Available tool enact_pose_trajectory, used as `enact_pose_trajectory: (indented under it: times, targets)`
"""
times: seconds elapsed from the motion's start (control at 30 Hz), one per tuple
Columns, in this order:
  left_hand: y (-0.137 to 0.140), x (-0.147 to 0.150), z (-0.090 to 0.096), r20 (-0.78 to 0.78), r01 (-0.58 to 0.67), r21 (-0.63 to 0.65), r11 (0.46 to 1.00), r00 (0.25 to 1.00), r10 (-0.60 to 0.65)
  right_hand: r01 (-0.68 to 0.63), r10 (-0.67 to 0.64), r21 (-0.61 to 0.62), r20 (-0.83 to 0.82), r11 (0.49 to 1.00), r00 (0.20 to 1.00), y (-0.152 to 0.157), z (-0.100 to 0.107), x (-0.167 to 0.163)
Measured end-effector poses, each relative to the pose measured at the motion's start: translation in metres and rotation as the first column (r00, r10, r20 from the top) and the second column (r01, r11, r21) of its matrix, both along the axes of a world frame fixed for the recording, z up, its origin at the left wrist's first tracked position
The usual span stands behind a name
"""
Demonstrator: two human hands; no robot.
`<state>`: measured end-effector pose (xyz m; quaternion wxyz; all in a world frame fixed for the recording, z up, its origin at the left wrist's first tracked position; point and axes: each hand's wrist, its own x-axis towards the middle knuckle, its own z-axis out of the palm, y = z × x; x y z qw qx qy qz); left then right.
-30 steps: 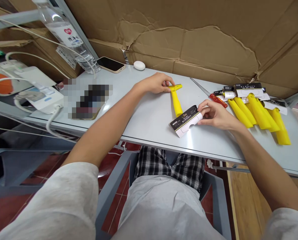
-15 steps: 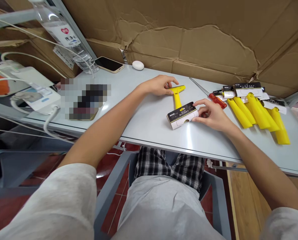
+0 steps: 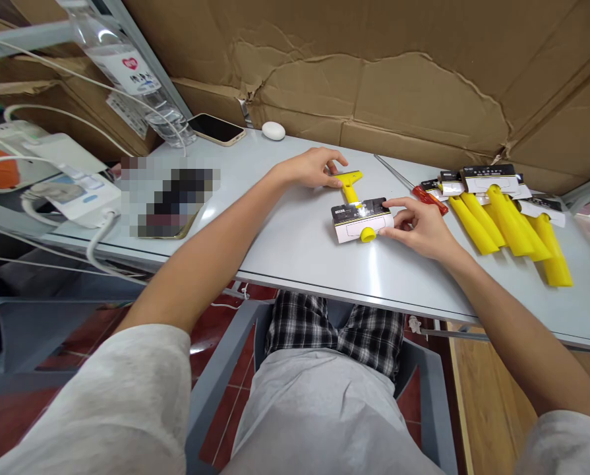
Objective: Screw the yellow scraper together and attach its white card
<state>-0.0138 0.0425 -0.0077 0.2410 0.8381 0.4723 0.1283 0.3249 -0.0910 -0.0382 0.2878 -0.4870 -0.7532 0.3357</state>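
My left hand (image 3: 319, 167) pinches the head of a yellow scraper (image 3: 350, 188) near the back of the table. The scraper's handle passes through a black-and-white cardboard sleeve (image 3: 361, 221), and its round yellow end shows through the hole at the front. My right hand (image 3: 416, 224) grips the right edge of this sleeve between thumb and fingers. Just right of that hand, several yellow scrapers (image 3: 512, 221) lie in a pile, each with a similar card on it. A screwdriver (image 3: 428, 199) with a red handle lies between my hands and the pile.
A blurred-out phone (image 3: 176, 204) lies to the left on the white table (image 3: 285, 244). Behind it are another phone (image 3: 218, 128), a white oval case (image 3: 273, 130) and a water bottle (image 3: 131, 72). White cables and a power strip (image 3: 77, 191) crowd the left end. Cardboard (image 3: 374, 86) stands along the back.
The scraper's handle has slid through the card sleeve, and its end now pokes out of the front hole. The sleeve has turned more square to me.
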Motion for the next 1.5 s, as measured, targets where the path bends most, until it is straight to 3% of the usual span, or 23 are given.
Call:
enact_pose_trajectory:
  times: [0.27, 0.4, 0.5, 0.6, 0.73, 0.83, 0.93, 1.13, 1.33, 1.5]
  targets:
    - [0.0, 0.0, -0.002, 0.054, 0.001, 0.019, 1.0, 0.999, -0.002, 0.038, -0.039, 0.041, 0.013, 0.998, 0.999, 0.0, 0.003, -0.001]
    - [-0.021, 0.01, 0.016, 0.133, -0.033, 0.188, 0.982, 0.991, 0.008, 0.087, -0.087, 0.039, 0.014, 0.995, 0.996, 0.003, -0.001, 0.0]
    - [-0.048, 0.026, 0.031, 0.142, 0.138, 0.259, 0.956, 0.974, -0.179, 0.098, -0.1, 0.062, 0.04, 0.993, 0.994, 0.005, -0.004, 0.0]
    - [-0.072, 0.042, 0.036, 0.071, 0.359, 0.263, 0.895, 0.918, -0.389, 0.122, -0.14, 0.192, 0.088, 0.974, 0.986, 0.003, -0.003, -0.002]
    - [-0.085, 0.053, 0.027, -0.065, 0.466, 0.276, 0.841, 0.882, -0.467, 0.149, -0.208, 0.378, 0.119, 0.914, 0.971, -0.005, 0.001, -0.009]
    - [-0.082, 0.054, 0.019, -0.103, 0.504, 0.261, 0.823, 0.862, -0.496, 0.095, -0.163, 0.372, 0.156, 0.923, 0.974, -0.015, -0.001, -0.019]
    - [-0.078, 0.054, 0.016, -0.091, 0.503, 0.262, 0.824, 0.863, -0.498, 0.06, -0.142, 0.328, 0.231, 0.943, 0.962, -0.023, -0.005, -0.031]
    - [-0.08, 0.061, 0.012, -0.08, 0.466, 0.295, 0.834, 0.882, -0.464, 0.137, -0.235, 0.306, 0.308, 0.942, 0.922, -0.028, -0.01, -0.041]
    - [-0.086, 0.069, 0.002, -0.128, 0.393, 0.367, 0.843, 0.919, -0.373, 0.141, -0.284, 0.368, 0.37, 0.919, 0.885, -0.028, -0.009, -0.041]
    - [-0.084, 0.071, -0.001, -0.129, 0.397, 0.36, 0.844, 0.918, -0.376, 0.118, -0.282, 0.397, 0.384, 0.91, 0.879, -0.025, -0.013, -0.041]
